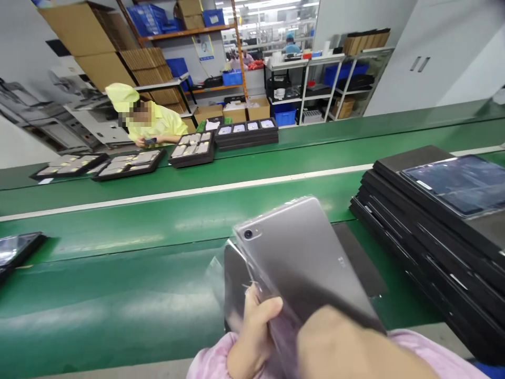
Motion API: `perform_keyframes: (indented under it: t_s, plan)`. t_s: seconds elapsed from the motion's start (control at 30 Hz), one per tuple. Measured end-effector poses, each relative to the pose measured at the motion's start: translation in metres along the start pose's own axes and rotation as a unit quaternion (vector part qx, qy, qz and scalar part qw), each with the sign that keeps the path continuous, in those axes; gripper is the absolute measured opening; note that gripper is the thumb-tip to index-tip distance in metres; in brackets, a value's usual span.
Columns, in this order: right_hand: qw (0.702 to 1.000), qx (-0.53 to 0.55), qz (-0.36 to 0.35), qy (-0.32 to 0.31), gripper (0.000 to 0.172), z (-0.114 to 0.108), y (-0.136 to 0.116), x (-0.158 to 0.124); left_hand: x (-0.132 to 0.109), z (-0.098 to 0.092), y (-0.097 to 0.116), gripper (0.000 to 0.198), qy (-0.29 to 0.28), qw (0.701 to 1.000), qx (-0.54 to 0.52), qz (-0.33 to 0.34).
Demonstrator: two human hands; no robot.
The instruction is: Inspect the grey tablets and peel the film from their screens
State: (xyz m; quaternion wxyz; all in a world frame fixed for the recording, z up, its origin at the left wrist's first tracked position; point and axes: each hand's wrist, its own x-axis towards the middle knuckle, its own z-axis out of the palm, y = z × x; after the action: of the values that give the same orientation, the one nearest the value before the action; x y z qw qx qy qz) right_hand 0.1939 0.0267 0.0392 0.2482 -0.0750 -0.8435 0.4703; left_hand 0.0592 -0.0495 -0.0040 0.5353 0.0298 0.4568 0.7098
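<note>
A grey tablet (303,258) with a round camera at one corner is tilted up before me, its back facing me. Clear plastic film (252,263) wraps its edge and hangs loose at the left. My left hand (256,326) is closed on the tablet's left edge, thumb over the film. Across the lower part of the tablet lies my right hand (351,347), smeared by motion, its fingers hidden from view. Dark flat sheets lie under and behind the tablet; one dark sheet (359,258) shows at its right.
At right stands a stack of black trays (414,231) topped by another tablet (465,181). A tray (23,252) lies far left on the green bench (118,305). Across it, a co-worker in yellow (161,121) handles a small dark object behind filled trays (193,150).
</note>
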Motion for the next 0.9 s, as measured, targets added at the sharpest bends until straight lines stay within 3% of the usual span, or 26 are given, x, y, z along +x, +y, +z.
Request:
perform_keyframes:
  t_s: [0.07,0.13,0.17,0.23,0.27,0.4,0.47,0.57,0.67,0.73,0.83,0.9]
  plan:
    - [0.993,-0.025,0.071,0.091,0.022,-0.035,0.014,-0.008,0.001,0.001,0.007,0.046,-0.005,1.0,0.002,-0.012]
    - [0.95,-0.049,0.2,0.236,0.011,-0.06,0.03,-0.014,0.003,0.001,0.012,0.045,0.008,1.0,0.008,-0.017]
    - [0.932,-0.038,0.251,0.26,0.019,-0.066,0.037,-0.016,0.004,0.0,0.014,0.044,0.019,1.0,0.013,-0.02]
    - [0.92,0.006,0.319,0.229,0.044,-0.063,0.048,-0.017,0.006,-0.004,0.016,0.042,0.042,0.998,0.021,-0.033]
    - [0.923,0.032,0.332,0.192,0.047,-0.056,0.052,-0.016,0.008,-0.006,0.016,0.041,0.053,0.997,0.027,-0.041]
    - [0.924,0.11,0.342,0.13,0.03,-0.031,0.069,-0.015,0.019,-0.02,0.019,0.037,0.097,0.991,0.062,-0.074]
    - [0.916,0.148,0.345,0.143,0.032,-0.037,0.075,-0.019,0.025,-0.028,0.021,0.039,0.127,0.983,0.09,-0.093]
    - [0.902,0.184,0.337,0.199,0.039,-0.071,0.072,-0.031,0.03,-0.037,0.028,0.045,0.171,0.973,0.118,-0.103]
    - [0.905,0.061,0.343,0.243,0.042,-0.104,0.067,-0.037,0.029,-0.038,0.04,0.044,0.203,0.97,0.115,-0.075]
    - [0.874,-0.129,0.406,0.234,0.048,-0.105,0.075,-0.032,0.027,-0.036,0.045,0.038,0.213,0.969,0.108,-0.06]
    - [0.793,-0.292,0.505,0.174,0.058,-0.077,0.105,-0.015,0.024,-0.03,0.046,0.032,0.221,0.97,0.086,-0.052]
    - [0.799,-0.268,0.521,0.138,0.052,-0.052,0.126,-0.005,0.022,-0.027,0.044,0.033,0.224,0.971,0.067,-0.05]
